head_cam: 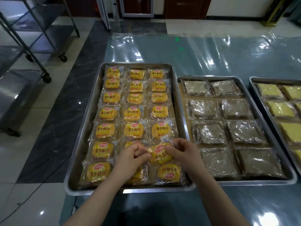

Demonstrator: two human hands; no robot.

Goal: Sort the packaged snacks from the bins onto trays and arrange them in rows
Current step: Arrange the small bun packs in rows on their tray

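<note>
Packaged snacks fill most of the left tray (84, 128): yellow bread packets in three columns, seven deep. One yellow packet (160, 154) is not yet down, held just over the gap in the right column, second row from the near edge. The left hand (133, 154) pinches its left end with curled fingers and the right hand (182, 152) pinches its right end the same way. From where I stand this tray looks one packet short of done. The near-right packet (169, 173) lies with its label turned the other way and may want turning. The middle tray (244, 182) holds brown packets in two columns of four, and a right tray (273, 79) of pale yellow slices runs out of view. I can see no bins, so what remains to sort I cannot tell. Crinkled clear film (211, 51) covers the table, and a wheeled metal rack (32, 46) stands well off to the left; nothing blocks the gap.
</note>
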